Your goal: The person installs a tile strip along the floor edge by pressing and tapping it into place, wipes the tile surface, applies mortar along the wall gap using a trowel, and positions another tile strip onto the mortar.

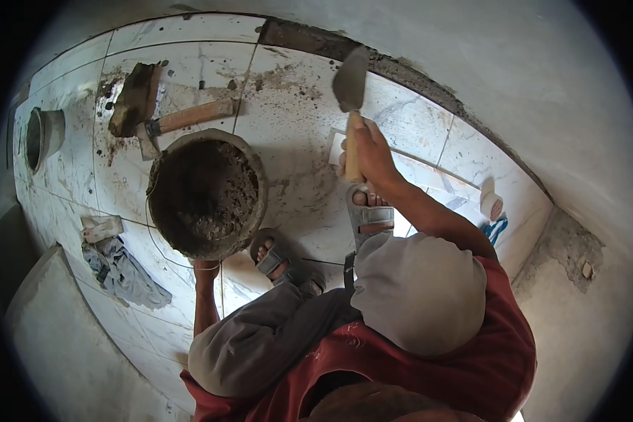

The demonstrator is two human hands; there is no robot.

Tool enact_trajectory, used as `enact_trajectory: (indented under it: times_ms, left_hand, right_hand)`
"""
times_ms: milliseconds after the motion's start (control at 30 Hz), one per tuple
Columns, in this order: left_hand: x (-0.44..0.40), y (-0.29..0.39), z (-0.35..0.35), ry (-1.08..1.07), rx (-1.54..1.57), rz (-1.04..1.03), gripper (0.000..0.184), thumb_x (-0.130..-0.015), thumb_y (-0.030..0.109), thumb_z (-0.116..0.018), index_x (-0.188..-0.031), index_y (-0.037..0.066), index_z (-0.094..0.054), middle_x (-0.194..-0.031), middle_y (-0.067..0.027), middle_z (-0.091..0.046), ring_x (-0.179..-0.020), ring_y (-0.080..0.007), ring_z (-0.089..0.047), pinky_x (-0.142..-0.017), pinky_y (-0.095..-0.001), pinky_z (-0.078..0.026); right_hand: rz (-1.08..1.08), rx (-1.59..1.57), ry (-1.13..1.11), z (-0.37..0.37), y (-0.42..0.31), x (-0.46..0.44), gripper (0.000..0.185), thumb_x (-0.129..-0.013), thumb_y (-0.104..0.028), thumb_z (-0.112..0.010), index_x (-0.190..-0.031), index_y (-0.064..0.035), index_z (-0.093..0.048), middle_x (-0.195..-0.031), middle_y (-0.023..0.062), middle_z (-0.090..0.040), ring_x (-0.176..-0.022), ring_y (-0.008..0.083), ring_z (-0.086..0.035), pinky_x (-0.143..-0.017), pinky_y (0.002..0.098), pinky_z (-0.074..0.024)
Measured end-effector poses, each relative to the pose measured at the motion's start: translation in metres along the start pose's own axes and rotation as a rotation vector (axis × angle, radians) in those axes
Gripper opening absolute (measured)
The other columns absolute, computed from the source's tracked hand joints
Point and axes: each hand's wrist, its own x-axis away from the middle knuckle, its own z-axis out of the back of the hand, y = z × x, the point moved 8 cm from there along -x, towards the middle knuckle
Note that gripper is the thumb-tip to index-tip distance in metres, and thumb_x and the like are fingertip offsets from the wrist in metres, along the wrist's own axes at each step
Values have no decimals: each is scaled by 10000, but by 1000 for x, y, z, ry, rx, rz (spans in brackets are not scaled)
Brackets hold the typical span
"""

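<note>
My right hand (370, 153) is closed around the wooden handle of a trowel (350, 83), whose blade points toward the wall over the tiled floor. A round bucket (254, 165) with wet grey mortar inside stands left of my feet. At the bucket's near side, my left hand (205, 265) is mostly hidden beneath the rim, so its fingers do not show. Beyond the bucket lies a hammer (193, 117) with a worn wooden handle, its head close to a dirty brown lump (131, 100).
Along the wall base runs an untiled, mortar-filled gap (306, 41). An empty-looking pail (52, 132) lies at far left. A grey cloth (128, 274) rests at lower left. A white cylindrical object (491, 202) and blue strap (497, 228) are at right.
</note>
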Motion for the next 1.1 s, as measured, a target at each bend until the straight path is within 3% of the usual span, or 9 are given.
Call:
enact_trajectory:
  times_ms: [167,300,367,600,700,800,1000,1067,1100]
  left_hand:
    - [-1,4,3,121,35,-81,416,-809,134,-605,-1219,115,-536,-1304,-154,-476,-1246,-340,-390,-1040,-456,-290]
    - [-2,5,6,126,0,-12,427,-801,141,-607,-1221,116,-532,-1292,-164,-481,-1237,-348,-398,-1034,-464,-294]
    - [-2,15,12,97,-66,-20,459,-801,191,-621,-1223,52,-509,-1255,-209,-501,-1176,-376,-455,-942,-439,-394]
    - [0,7,4,88,-143,-35,413,-811,179,-595,-1193,41,-519,-1205,-212,-530,-1128,-386,-487,-903,-449,-411]
    - [1,0,2,52,-42,80,428,-799,196,-618,-1187,42,-520,-1186,-210,-539,-1114,-392,-493,-887,-454,-418]
    - [0,2,5,8,23,187,380,-813,123,-547,-1193,133,-549,-1255,-179,-506,-1204,-360,-429,-986,-449,-356]
    - [2,-2,3,52,-22,173,382,-821,132,-559,-1202,117,-542,-1255,-173,-509,-1210,-352,-425,-1004,-448,-333]
    - [0,6,10,110,-1,139,384,-819,159,-586,-1196,104,-544,-1250,-173,-513,-1215,-344,-420,-1012,-444,-320]
    - [-1,5,9,115,1,146,384,-819,159,-586,-1196,104,-544,-1250,-173,-513,-1215,-344,-420,-1012,-444,-320]
  right_hand:
    - [11,-53,-19,-16,5,-22,384,-966,-350,-357,-1230,-75,-316,-850,100,-465,-622,185,-542,-518,373,-536]
    - [-15,-49,-134,-64,-6,-37,362,-972,-330,-340,-1221,-69,-308,-876,113,-458,-651,200,-544,-529,392,-537]
    - [-48,-28,-137,-80,-12,-39,336,-975,-315,-333,-1192,-59,-318,-892,125,-455,-667,218,-547,-536,402,-537]
    - [-28,91,-207,-85,-10,-61,342,-977,-292,-318,-1220,-52,-298,-909,133,-449,-681,230,-550,-553,407,-540]
    - [-20,129,-206,-86,-11,-64,361,-973,-276,-318,-1243,-39,-279,-919,138,-443,-682,233,-550,-553,406,-541]
    - [12,164,-287,-100,-12,-66,392,-963,-265,-330,-1260,-18,-260,-922,139,-436,-682,233,-554,-540,403,-540]
    - [26,308,-271,-80,-22,-75,450,-953,-288,-368,-1313,-39,-263,-917,130,-472,-659,212,-555,-500,343,-514]
    - [103,667,-246,-57,-39,-69,454,-953,-315,-372,-1321,-57,-313,-891,114,-505,-646,182,-551,-484,306,-487]
    - [143,683,-231,-43,-43,-67,453,-952,-328,-373,-1319,-64,-334,-878,106,-513,-634,169,-546,-477,300,-479]
